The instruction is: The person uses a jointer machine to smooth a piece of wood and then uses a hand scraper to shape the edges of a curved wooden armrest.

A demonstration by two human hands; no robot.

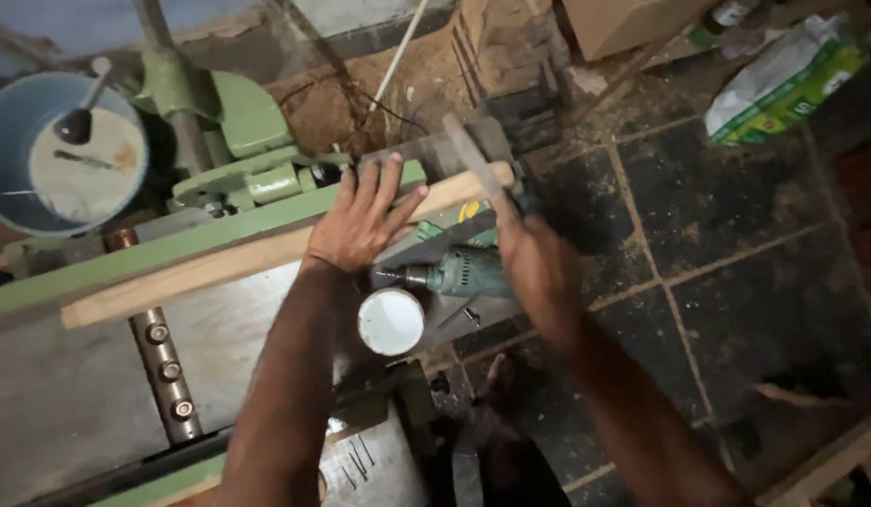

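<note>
under the spread fingers of the left hand [360,225] a long pale wooden strip [238,263] is lying across the green metal fence of a woodworking machine [154,253]; the palm is pressing flat on the wood with the fingers fanned wide, thumb pointing toward the strip's far end. just beyond those fingertips, at the strip's end, the right hand [529,258] is closing around the handle of a hand saw with a dull grey blade [468,155], whose blade is resting against the end of the strip and slanting up and away from the knuckles; the grip is blurred, so how tightly the fingers are wrapping cannot be told. between the two wrists, just below the left palm, a teal electric drill with a metal chuck [459,272] is lying on its side on the grey machine table [69,394], and a round white lid or can top [390,321] is sitting just beside the left forearm. well away from the left fingers, toward the far corner, a blue bucket holding pale paste and a dark-handled tool [51,160] is standing. beyond the right hand, a white and green plastic bag [783,80] is lying on the dark tiled floor [736,235], well apart from the saw.
</note>
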